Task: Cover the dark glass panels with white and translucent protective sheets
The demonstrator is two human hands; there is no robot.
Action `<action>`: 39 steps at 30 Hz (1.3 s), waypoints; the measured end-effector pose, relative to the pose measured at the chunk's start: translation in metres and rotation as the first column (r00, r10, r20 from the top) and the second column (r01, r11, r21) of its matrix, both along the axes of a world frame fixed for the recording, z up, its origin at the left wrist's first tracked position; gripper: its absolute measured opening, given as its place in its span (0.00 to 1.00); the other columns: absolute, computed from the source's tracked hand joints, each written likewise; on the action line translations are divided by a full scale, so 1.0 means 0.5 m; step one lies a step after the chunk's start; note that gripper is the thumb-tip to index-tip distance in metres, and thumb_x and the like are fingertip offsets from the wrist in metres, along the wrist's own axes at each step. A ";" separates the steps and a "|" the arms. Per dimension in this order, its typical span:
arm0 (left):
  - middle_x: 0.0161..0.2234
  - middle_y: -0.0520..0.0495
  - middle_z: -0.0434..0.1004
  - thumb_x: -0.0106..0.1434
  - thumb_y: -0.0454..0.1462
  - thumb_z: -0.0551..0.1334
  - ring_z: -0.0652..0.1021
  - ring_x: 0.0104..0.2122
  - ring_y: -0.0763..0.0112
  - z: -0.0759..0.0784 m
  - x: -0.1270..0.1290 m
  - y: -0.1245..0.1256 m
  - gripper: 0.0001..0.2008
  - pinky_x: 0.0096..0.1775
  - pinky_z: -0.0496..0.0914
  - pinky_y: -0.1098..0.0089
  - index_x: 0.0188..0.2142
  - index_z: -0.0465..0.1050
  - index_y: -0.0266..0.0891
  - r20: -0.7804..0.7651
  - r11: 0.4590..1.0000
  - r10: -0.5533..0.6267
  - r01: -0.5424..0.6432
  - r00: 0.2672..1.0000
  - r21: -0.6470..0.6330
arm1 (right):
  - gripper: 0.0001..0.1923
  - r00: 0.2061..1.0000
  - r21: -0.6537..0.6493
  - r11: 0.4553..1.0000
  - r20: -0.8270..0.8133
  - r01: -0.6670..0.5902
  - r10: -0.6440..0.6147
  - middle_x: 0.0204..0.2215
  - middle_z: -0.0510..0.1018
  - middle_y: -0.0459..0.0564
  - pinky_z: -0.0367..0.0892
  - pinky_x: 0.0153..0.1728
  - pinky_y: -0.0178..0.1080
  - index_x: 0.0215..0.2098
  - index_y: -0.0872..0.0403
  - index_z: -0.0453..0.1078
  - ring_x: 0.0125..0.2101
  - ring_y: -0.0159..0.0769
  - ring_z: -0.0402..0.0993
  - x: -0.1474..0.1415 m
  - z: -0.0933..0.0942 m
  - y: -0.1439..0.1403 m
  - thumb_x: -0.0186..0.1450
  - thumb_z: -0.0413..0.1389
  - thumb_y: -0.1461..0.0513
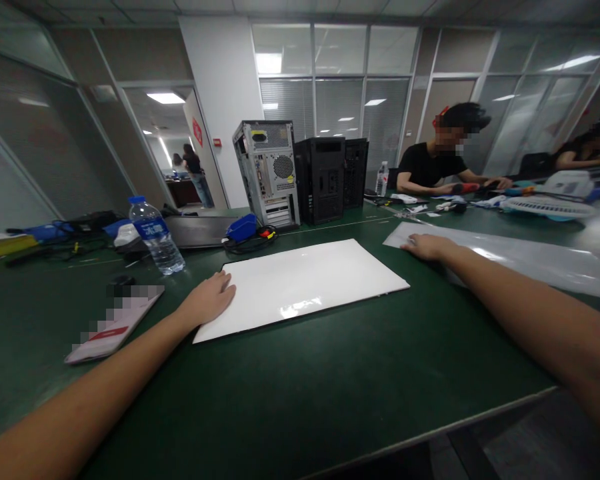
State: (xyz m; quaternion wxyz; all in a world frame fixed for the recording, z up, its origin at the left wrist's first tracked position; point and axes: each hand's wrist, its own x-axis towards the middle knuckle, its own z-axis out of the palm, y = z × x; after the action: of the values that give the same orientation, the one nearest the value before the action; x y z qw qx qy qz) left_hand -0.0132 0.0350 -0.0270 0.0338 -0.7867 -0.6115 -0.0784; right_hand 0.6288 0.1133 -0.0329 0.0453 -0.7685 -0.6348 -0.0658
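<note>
A glossy white rectangular panel [300, 277] with a dark edge lies on the green tabletop in front of me. My left hand [213, 298] rests on the panel's left end, its fingers stretched out over the white surface. To the right is a translucent plastic sheet [505, 257], perhaps a sleeve, lying along the table. My right hand [427, 245] is at the left end of this sheet, with fingers bent and closed on the plastic. A narrow strip of table separates panel and sheet.
Left of the panel stand a water bottle [156, 237] and a pale flat box [117, 327]. Behind are a grey computer case [267, 173], black cases [325, 180] and a blue object with cables [243, 229]. A person [430, 163] sits at the back right, near a white fan [550, 205].
</note>
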 end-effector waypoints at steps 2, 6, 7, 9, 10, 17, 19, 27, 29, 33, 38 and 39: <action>0.67 0.32 0.66 0.68 0.47 0.47 0.66 0.67 0.51 0.000 0.001 0.000 0.32 0.65 0.60 0.58 0.61 0.70 0.28 -0.010 1.000 0.008 -0.008 1.000 -0.006 | 0.37 1.000 -0.024 1.000 0.003 0.009 -0.009 0.56 0.74 0.68 0.66 0.52 0.53 0.63 0.58 0.67 0.53 0.56 0.73 -0.009 0.008 -0.004 0.68 0.50 0.41; 0.67 0.30 0.64 0.68 0.47 0.47 0.66 0.67 0.51 0.001 0.002 0.000 0.34 0.66 0.60 0.59 0.63 0.68 0.25 -0.021 1.000 0.008 -0.008 1.000 -0.010 | 0.33 0.999 0.018 0.999 0.020 0.030 -0.030 0.55 0.74 0.69 0.67 0.49 0.55 0.64 0.57 0.66 0.52 0.60 0.73 -0.043 0.029 -0.031 0.69 0.52 0.45; 0.67 0.30 0.64 0.68 0.47 0.47 0.65 0.67 0.50 0.001 0.002 0.000 0.34 0.66 0.60 0.58 0.63 0.68 0.24 -0.022 1.000 0.006 -0.006 1.000 -0.010 | 0.32 0.999 0.042 0.999 0.022 0.034 -0.035 0.55 0.75 0.69 0.67 0.49 0.55 0.64 0.57 0.65 0.51 0.60 0.73 -0.056 0.034 -0.039 0.69 0.51 0.47; 0.67 0.30 0.64 0.68 0.47 0.46 0.65 0.67 0.50 0.000 0.001 0.001 0.34 0.66 0.60 0.57 0.63 0.67 0.24 -0.024 1.000 0.004 -0.004 1.000 -0.011 | 0.30 0.999 0.096 0.995 0.022 0.033 -0.035 0.53 0.75 0.70 0.68 0.47 0.54 0.64 0.58 0.64 0.50 0.59 0.74 -0.087 0.043 -0.055 0.71 0.48 0.49; 0.68 0.30 0.64 0.68 0.47 0.46 0.65 0.67 0.50 -0.002 -0.001 0.003 0.34 0.65 0.60 0.57 0.64 0.67 0.24 -0.024 1.000 0.004 -0.004 1.000 -0.010 | 0.30 0.999 0.125 0.992 0.021 0.025 -0.028 0.53 0.76 0.70 0.68 0.46 0.54 0.64 0.59 0.64 0.50 0.59 0.75 -0.105 0.049 -0.062 0.72 0.47 0.49; 0.68 0.30 0.62 0.69 0.48 0.44 0.63 0.68 0.50 -0.017 -0.013 0.013 0.35 0.66 0.60 0.53 0.65 0.65 0.26 -0.016 1.000 -0.004 0.004 1.000 -0.011 | 0.32 0.976 0.223 0.950 0.054 -0.217 0.210 0.51 0.78 0.61 0.69 0.45 0.49 0.68 0.52 0.58 0.47 0.54 0.76 -0.278 0.080 -0.121 0.72 0.45 0.45; 0.69 0.30 0.61 0.69 0.49 0.44 0.62 0.69 0.50 -0.020 -0.015 0.014 0.35 0.66 0.60 0.53 0.65 0.65 0.26 -0.010 1.000 -0.005 0.004 1.000 -0.010 | 0.32 0.938 0.221 0.911 0.063 -0.348 0.342 0.52 0.78 0.59 0.70 0.45 0.49 0.68 0.51 0.58 0.47 0.53 0.77 -0.339 0.081 -0.150 0.72 0.46 0.45; 0.68 0.32 0.63 0.68 0.48 0.47 0.63 0.68 0.51 -0.023 -0.017 0.016 0.33 0.66 0.59 0.52 0.65 0.66 0.29 0.016 1.000 -0.007 0.007 1.000 -0.003 | 0.43 0.714 0.090 0.726 -0.132 -0.682 0.688 0.56 0.77 0.60 0.67 0.54 0.53 0.71 0.54 0.55 0.54 0.55 0.74 -0.498 0.071 -0.259 0.68 0.49 0.38; 0.68 0.33 0.64 0.68 0.47 0.48 0.63 0.68 0.51 -0.023 -0.018 0.016 0.32 0.66 0.59 0.52 0.64 0.67 0.31 0.025 1.000 -0.009 0.009 1.000 0.004 | 0.44 0.723 0.097 0.740 -0.158 -0.666 0.672 0.57 0.76 0.60 0.67 0.54 0.52 0.71 0.54 0.54 0.55 0.54 0.73 -0.493 0.075 -0.253 0.68 0.47 0.36; 0.68 0.33 0.64 0.68 0.48 0.49 0.64 0.68 0.50 -0.022 -0.018 0.015 0.32 0.65 0.60 0.52 0.64 0.67 0.31 0.033 1.000 -0.012 0.012 0.999 0.010 | 0.39 0.888 0.074 0.886 0.013 -0.459 0.459 0.59 0.74 0.61 0.67 0.54 0.51 0.69 0.55 0.60 0.55 0.54 0.73 -0.429 0.080 -0.200 0.70 0.45 0.40; 0.68 0.30 0.62 0.69 0.48 0.47 0.64 0.68 0.49 -0.020 -0.017 0.013 0.33 0.65 0.60 0.52 0.64 0.66 0.27 0.030 1.000 -0.017 0.016 0.999 0.006 | 0.32 0.981 0.038 0.987 0.115 -0.158 0.153 0.47 0.79 0.73 0.67 0.48 0.62 0.52 0.62 0.76 0.49 0.65 0.75 -0.324 0.075 -0.146 0.69 0.48 0.44; 0.68 0.30 0.62 0.69 0.48 0.47 0.64 0.68 0.49 -0.020 -0.016 0.013 0.33 0.65 0.61 0.52 0.64 0.67 0.28 0.030 1.000 -0.017 0.017 0.999 0.006 | 0.32 0.986 0.032 0.992 0.118 -0.120 0.115 0.46 0.79 0.73 0.68 0.46 0.62 0.50 0.61 0.77 0.48 0.65 0.76 -0.310 0.073 -0.141 0.69 0.47 0.44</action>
State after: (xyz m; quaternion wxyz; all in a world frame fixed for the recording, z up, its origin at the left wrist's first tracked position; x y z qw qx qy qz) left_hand -0.0212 0.0414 -0.0369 0.0264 -0.7905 -0.6050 -0.0921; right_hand 0.4740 0.0426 0.0037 0.0274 -0.7237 -0.6791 -0.1199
